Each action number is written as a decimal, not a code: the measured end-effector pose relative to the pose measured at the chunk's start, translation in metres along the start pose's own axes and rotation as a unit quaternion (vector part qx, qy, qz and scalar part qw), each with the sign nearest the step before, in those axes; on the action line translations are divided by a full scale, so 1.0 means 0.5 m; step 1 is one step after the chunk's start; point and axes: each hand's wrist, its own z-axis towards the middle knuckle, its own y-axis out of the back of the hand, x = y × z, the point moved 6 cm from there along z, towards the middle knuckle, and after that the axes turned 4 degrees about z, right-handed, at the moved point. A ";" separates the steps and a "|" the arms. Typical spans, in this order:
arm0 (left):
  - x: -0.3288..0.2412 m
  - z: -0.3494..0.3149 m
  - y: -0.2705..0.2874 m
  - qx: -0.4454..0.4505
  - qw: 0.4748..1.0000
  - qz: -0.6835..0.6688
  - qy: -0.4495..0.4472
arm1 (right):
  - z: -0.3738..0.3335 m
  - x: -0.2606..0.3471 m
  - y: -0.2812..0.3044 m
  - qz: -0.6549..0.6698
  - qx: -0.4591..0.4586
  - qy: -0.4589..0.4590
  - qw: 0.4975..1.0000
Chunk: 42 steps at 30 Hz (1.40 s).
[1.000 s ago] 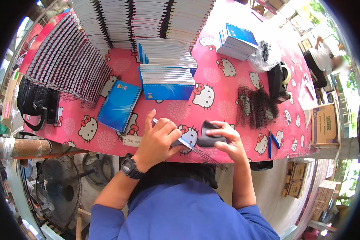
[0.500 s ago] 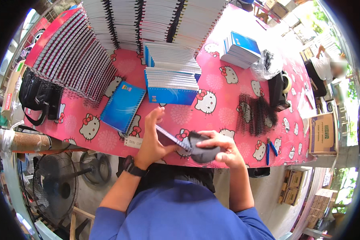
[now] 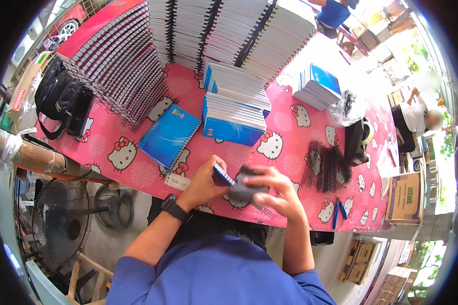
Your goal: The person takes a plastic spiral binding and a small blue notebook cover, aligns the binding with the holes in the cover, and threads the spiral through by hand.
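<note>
Above the table's near edge, my left hand (image 3: 204, 187) grips a small blue notebook (image 3: 222, 174), tilted, its bound edge toward my right hand. My right hand (image 3: 276, 190) has its fingers and thumb around a dark grey rounded pad-like thing (image 3: 246, 187), blurred by motion, which meets the end of the notebook's edge. Exactly what this grey thing is, I cannot make out. Below it a thin spiral coil (image 3: 265, 211) shows near the table edge. Left of my hands a blue spiral notebook (image 3: 170, 134) lies flat, with a pale labelled strip (image 3: 177, 181) by its lower corner.
Blue notebooks stand in rows (image 3: 234, 129) beyond my hands, before tall spiral-bound stacks (image 3: 117, 66). To the right are a notebook pile (image 3: 318, 86), black coils (image 3: 326, 165), a tape dispenser (image 3: 358, 142) and blue-handled pliers (image 3: 339, 212). A fan (image 3: 61, 221) stands lower left; people are farther off.
The view has shifted, so the table's things sit farther right. My right hand and the grey thing have moved left, closer to my left hand. The spiral coil beneath them now shows.
</note>
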 end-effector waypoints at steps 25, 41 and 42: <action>-0.128 -0.004 -0.019 -0.020 0.996 -0.078 -0.039 | -0.003 0.078 -0.023 -0.022 -0.177 0.044 0.983; -0.126 -0.027 0.000 -0.002 0.993 -0.121 -0.008 | 0.007 0.114 -0.057 -0.130 -0.131 0.146 0.972; -0.126 -0.027 0.001 -0.001 0.993 -0.120 -0.009 | 0.009 0.117 -0.061 -0.135 -0.126 0.153 0.971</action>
